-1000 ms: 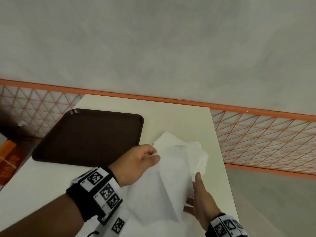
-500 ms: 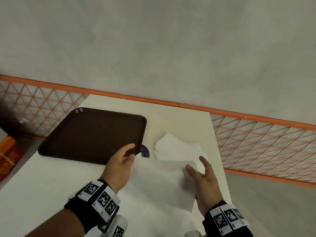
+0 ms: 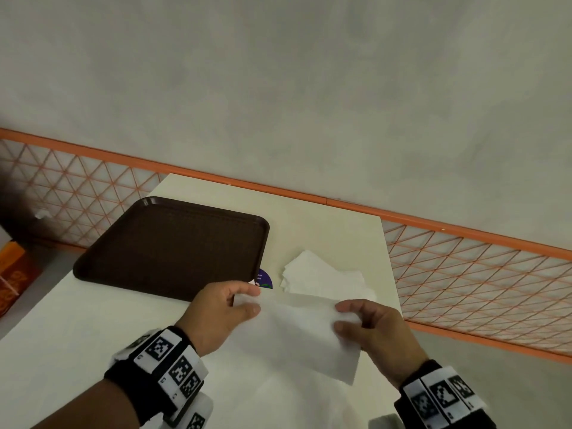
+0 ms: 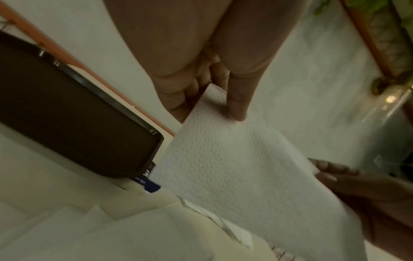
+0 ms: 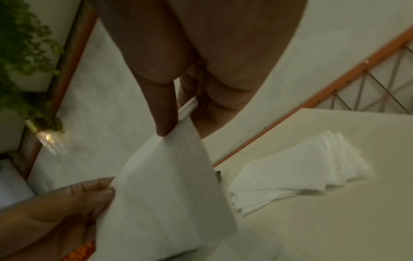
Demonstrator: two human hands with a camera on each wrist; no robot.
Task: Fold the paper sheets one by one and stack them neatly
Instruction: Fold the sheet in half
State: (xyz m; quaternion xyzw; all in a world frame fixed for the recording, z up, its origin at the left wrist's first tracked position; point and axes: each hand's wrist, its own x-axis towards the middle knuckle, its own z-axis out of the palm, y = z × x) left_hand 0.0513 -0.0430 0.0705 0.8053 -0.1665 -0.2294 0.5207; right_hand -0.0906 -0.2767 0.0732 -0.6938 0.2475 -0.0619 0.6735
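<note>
Since half a second ago I have lifted the sheet (image 3: 297,329) and now pinch its top corners, left hand (image 3: 216,314) and right hand (image 3: 371,329) both clamped on it. It hangs just right of the tray (image 3: 173,246), with the stack (image 3: 322,277) just beyond it.

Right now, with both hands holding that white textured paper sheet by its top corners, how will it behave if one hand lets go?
Probably floppy: the white textured paper sheet already sags between the left hand and right hand. Likely very light, since fingertip pinches carry it. Its embossed surface suggests it won't slip easily, though it may tear or crease.
</note>
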